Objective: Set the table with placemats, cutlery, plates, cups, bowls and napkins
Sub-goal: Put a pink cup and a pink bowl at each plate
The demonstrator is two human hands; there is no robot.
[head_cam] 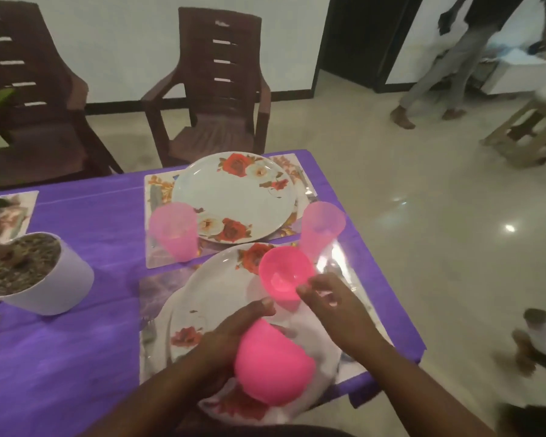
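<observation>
Two white floral plates lie on placemats on the purple table: a far plate [234, 193] and a near plate [208, 298]. A pink cup [174, 230] stands left of the far plate, and another pink cup [320, 228] stands at its right. My right hand [327, 302] holds a small pink bowl [284, 274] by its rim, tilted, above the near plate. My left hand [234, 332] grips a second pink bowl [273, 367] over the near plate's front part. A fork [148, 339] lies left of the near plate.
A white pot [44, 279] with soil and a plant stands on the table at the left. Two brown chairs [215, 89] stand behind the table. A person walks at the back right, near a wooden stool [530, 134]. The table's right edge is close to my right hand.
</observation>
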